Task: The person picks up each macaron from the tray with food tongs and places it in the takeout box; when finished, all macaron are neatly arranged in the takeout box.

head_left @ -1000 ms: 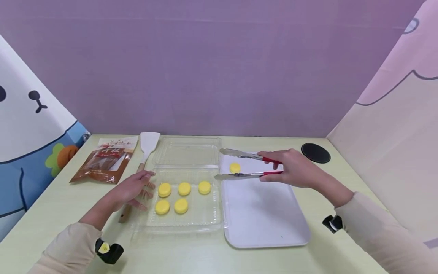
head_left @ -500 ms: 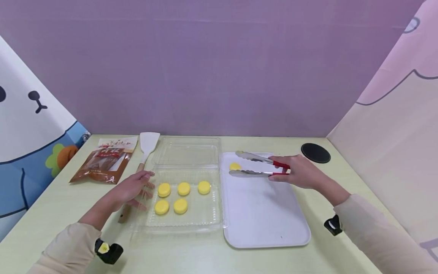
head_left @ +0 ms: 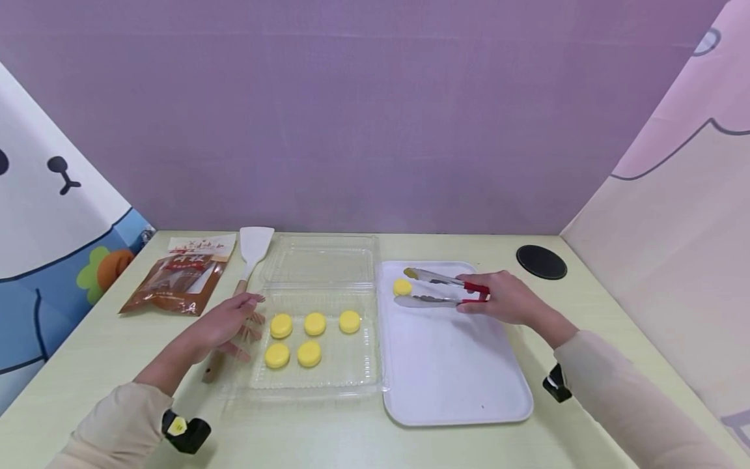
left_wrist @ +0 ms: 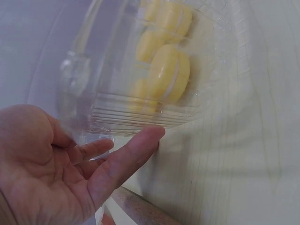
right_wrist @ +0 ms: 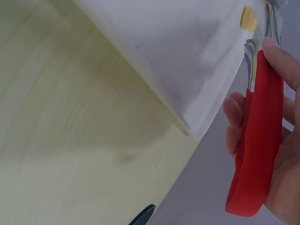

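Note:
My right hand (head_left: 505, 297) grips metal tongs (head_left: 436, 276) by their red handles. Spread apart, the tongs' tips stand around a yellow macaron (head_left: 402, 287) at the far left of a white tray (head_left: 451, 371); in the head view the macaron shows between them. My left hand (head_left: 225, 326) has its fingers extended against the left side of a clear hinged plastic container (head_left: 319, 384), with fingertips right at the wall in the left wrist view. Several yellow macarons (left_wrist: 169, 72) sit in two rows inside it, cream filling visible. Its lid (head_left: 322, 259) lies folded back.
Beneath my left hand lies a spatula (head_left: 255, 244) with a white head and wooden handle. A brown food packet (head_left: 181, 277) is at the back left. A black round disc (head_left: 541, 262) lies at the back right, and a purple wall (head_left: 375, 130) rises behind the table.
My right hand has drawn the tongs to the right, from over the container's edge to the tray, and their tips have come closer together. The left hand stays in place.

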`<state>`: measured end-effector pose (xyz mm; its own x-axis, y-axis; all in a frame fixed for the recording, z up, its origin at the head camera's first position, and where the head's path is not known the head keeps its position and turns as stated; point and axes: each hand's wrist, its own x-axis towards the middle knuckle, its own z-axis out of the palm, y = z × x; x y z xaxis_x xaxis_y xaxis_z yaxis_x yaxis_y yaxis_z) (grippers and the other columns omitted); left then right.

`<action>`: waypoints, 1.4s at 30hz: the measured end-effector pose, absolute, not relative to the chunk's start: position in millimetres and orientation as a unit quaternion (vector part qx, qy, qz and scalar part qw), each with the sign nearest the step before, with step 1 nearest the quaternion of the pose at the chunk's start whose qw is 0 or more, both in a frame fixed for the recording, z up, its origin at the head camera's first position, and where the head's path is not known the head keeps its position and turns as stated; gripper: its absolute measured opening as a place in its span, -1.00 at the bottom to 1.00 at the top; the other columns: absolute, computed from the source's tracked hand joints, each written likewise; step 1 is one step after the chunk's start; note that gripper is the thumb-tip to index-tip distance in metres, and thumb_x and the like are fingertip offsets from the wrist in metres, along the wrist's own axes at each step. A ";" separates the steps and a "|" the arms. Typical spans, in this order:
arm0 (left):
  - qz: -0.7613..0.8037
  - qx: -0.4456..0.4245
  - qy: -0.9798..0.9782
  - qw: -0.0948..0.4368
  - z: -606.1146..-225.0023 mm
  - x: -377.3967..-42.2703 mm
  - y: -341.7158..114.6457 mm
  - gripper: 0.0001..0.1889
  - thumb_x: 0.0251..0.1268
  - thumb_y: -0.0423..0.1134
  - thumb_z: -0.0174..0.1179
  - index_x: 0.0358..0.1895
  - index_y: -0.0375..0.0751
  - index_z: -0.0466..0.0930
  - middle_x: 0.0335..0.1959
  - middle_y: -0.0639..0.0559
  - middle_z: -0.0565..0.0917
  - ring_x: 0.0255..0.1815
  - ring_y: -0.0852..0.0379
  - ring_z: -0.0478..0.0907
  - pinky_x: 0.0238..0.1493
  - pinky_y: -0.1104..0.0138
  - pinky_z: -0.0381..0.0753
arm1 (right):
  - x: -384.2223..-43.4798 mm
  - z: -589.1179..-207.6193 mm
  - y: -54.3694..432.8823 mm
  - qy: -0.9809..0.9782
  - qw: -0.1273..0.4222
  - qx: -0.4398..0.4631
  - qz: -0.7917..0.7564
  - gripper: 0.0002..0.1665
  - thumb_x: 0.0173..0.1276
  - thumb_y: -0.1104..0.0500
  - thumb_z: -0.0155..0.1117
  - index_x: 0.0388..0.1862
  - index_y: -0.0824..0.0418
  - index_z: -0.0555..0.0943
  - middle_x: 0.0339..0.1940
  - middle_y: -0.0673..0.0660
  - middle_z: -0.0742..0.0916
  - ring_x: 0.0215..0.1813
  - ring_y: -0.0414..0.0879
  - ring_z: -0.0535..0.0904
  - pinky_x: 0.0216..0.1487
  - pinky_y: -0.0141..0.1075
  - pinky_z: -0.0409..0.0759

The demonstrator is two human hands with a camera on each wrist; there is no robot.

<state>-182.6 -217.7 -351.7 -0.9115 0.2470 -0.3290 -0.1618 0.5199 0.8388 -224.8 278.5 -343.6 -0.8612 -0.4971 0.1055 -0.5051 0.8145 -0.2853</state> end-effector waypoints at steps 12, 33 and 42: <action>0.492 0.025 0.845 0.207 -352.2 -181.3 -217.4 -0.45 0.74 -0.11 -0.37 0.54 -0.45 0.00 0.31 -0.52 0.37 0.03 -0.15 0.58 -0.31 0.07 0.77 | -229.7 -352.3 269.5 -0.962 -0.009 0.225 0.155 -0.34 0.23 -0.05 0.55 0.23 0.26 0.67 -0.30 0.07 0.79 -0.33 -0.08 0.51 -0.34 -0.27 0.44; 0.493 0.023 0.844 0.211 -350.4 -182.0 -216.7 -0.44 0.75 -0.11 -0.38 0.55 -0.45 -0.01 0.32 -0.53 0.36 0.06 -0.19 0.57 -0.30 0.07 0.78 | -213.6 -356.8 287.1 -0.962 0.036 0.210 0.171 -0.45 0.19 0.00 0.59 0.12 0.19 0.75 -0.59 -0.16 0.64 -0.51 -0.19 0.37 -0.48 -0.33 0.31; 0.491 0.023 0.845 0.209 -351.1 -181.6 -216.9 -0.45 0.74 -0.12 -0.38 0.54 -0.45 -0.01 0.31 -0.53 0.37 0.06 -0.20 0.56 -0.31 0.07 0.78 | -208.2 -355.2 298.3 -0.963 0.054 0.210 0.162 -0.48 0.19 0.00 0.58 0.10 0.17 0.76 -0.63 -0.17 0.61 -0.55 -0.20 0.34 -0.49 -0.32 0.29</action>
<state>-181.6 -216.9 -351.1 -0.9112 0.2447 -0.3315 -0.1670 0.5161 0.8401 -208.2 298.3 -355.2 -0.9055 -0.3875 0.1729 -0.4227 0.8589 -0.2892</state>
